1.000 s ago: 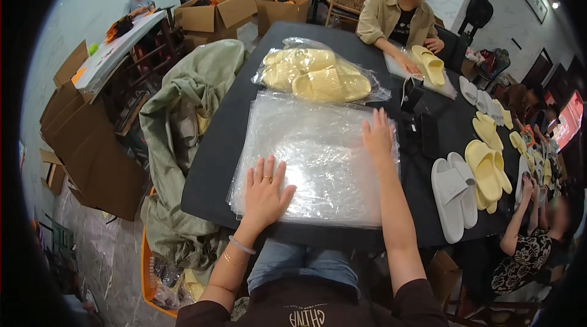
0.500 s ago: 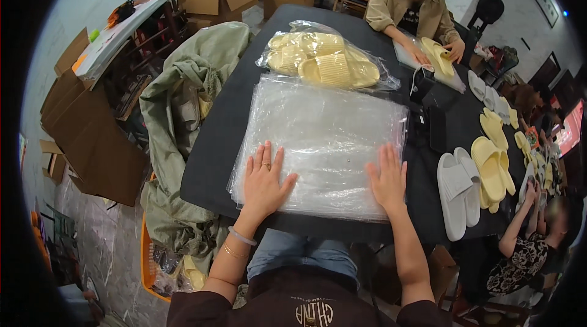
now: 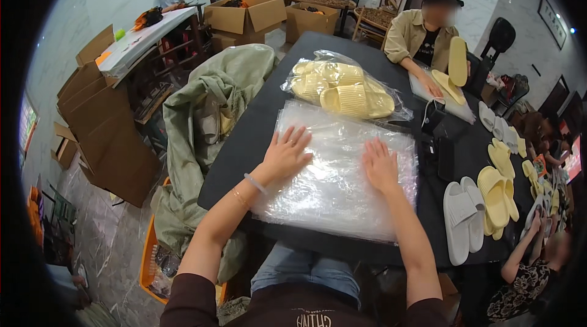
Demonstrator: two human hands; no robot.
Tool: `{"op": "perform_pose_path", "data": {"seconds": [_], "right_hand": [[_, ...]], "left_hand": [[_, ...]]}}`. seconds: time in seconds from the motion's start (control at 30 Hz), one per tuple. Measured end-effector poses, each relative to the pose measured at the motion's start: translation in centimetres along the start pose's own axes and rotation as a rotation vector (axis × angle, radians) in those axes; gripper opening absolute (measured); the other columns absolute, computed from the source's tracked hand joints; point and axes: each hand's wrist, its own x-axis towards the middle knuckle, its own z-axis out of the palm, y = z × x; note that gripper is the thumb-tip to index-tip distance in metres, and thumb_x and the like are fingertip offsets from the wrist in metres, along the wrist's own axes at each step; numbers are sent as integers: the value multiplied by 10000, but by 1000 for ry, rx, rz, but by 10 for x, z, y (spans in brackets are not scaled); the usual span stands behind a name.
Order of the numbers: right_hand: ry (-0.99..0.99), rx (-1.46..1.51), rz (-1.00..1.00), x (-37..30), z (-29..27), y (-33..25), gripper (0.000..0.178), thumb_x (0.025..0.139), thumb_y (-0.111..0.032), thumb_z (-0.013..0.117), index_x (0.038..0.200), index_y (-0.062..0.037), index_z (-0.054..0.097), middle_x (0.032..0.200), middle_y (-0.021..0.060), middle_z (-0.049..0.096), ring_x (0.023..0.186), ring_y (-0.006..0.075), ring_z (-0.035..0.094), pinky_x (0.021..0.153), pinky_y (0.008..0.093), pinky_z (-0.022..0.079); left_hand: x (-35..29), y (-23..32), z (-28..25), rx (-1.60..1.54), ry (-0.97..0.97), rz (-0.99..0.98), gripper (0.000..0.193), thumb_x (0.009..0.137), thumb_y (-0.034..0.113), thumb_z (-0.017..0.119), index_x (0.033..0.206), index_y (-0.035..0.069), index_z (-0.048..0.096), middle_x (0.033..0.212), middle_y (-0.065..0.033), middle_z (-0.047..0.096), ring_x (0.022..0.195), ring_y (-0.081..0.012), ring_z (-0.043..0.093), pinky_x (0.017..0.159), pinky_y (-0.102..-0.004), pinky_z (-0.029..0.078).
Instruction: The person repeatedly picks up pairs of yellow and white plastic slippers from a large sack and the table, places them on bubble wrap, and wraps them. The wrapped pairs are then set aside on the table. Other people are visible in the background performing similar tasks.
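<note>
A stack of clear plastic lies by the near edge of the black bench, its near side running roughly along that edge. It looks a little wider than deep, though the lens bends the shape. Both hands rest on top: the left hand, fingers splayed, toward the stack's far left corner; the right hand, fingers extended, closer to its right side. Neither grip clasps anything; palms are down, fingertips toward the bench's far edge, with a strip of bare plastic between them. To the right, grey slippers and yellow slippers sit along the near edge, nearer the right hand than the left, untouched. A black device lies just beside the stack's right side. Just beyond the stack, toward the far edge, are bagged slippers, clear of both hands. Farther off, at the bench's far right, a co-worker rests one hand by a yellow slipper lying on more plastic and holds another upright.
</note>
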Motion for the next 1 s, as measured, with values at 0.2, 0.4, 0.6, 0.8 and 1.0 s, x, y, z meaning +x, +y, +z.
{"op": "perform_pose_path", "data": {"seconds": [0.2, 0.4, 0.6, 0.8, 1.0], "right_hand": [[157, -11, 166, -41, 7, 35, 630, 955, -442, 400, 1429, -36, 311, 1479, 199, 290, 1375, 348, 259, 1110, 504, 201], [-31, 249, 443, -96, -28, 37, 851, 880, -473, 533, 1358, 170, 248, 1332, 372, 354, 1247, 482, 361, 1055, 464, 314], [-105, 274, 432, -97, -36, 24, 932, 836, -492, 576, 1340, 208, 222, 1303, 388, 369, 1212, 496, 392, 1038, 471, 329], [-159, 926, 616, -80, -2, 98, 837, 775, -539, 681, 1128, 200, 509, 957, 252, 615, 888, 309, 624, 757, 391, 496], [-372, 738, 621, -76, -33, 82, 864, 700, -569, 740, 1063, 192, 551, 949, 225, 610, 889, 281, 617, 746, 383, 500]], "left_hand": [[2, -10, 10, -68, 40, 4, 685, 940, 497, 410, 1456, 66, 279, 1535, -140, 206, 1419, -307, 177, 1131, -503, 152], [-26, -36, -9, -610, 67, -437, 791, 878, 385, 594, 1410, -89, 249, 1448, -304, 252, 1353, -394, 274, 1098, -469, 241], [-29, -17, -16, -735, -83, -580, 905, 860, 411, 628, 1410, -137, 163, 1412, -345, 286, 1338, -391, 309, 1074, -406, 294], [-23, -36, -36, -1112, -63, -670, 501, 848, 391, 665, 896, -99, 573, 697, -97, 524, 574, -156, 507, 470, -297, 386], [-10, -55, -37, -969, -335, -689, 542, 763, 448, 746, 775, -72, 593, 654, -37, 493, 530, -106, 468, 428, -256, 309]]}}
